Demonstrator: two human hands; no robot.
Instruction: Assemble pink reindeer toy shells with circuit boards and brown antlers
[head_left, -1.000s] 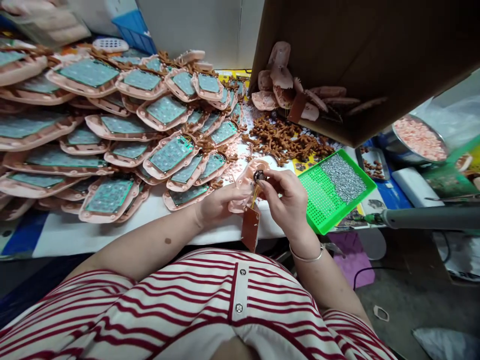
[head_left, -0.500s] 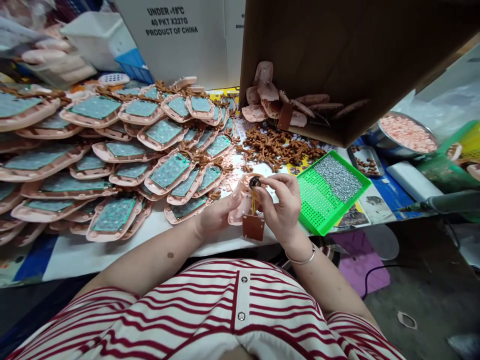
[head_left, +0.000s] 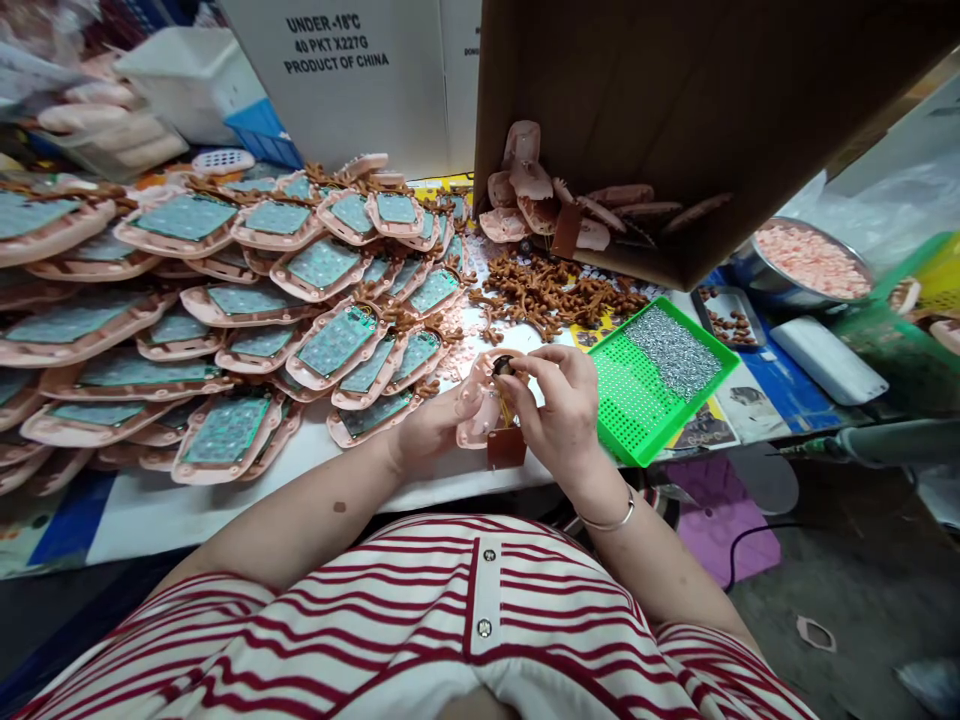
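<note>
My left hand (head_left: 435,425) is closed around the edge of a pink plastic shell (head_left: 474,432) just above the front of the table. A small round black speaker (head_left: 502,366) sits at the top of the shell, pinched by the thumb and fingers of my right hand (head_left: 562,405). Thin yellow wires run down from it to a brown circuit board (head_left: 506,449), which hangs at the shell's lower end. My right fingers hide part of the speaker and the wires.
Stacked pink shells with green boards (head_left: 341,345) fill the left. Brown plastic pieces (head_left: 559,290) lie behind my hands. A green tray (head_left: 634,440) of small screws stands right. A cardboard box (head_left: 675,110) with pink shells rises behind, beside a metal bowl (head_left: 814,260) of pink parts.
My right hand has brought the speaker slightly left and down against the top of the shell. The brown board has tipped, and my left hand keeps its hold.
</note>
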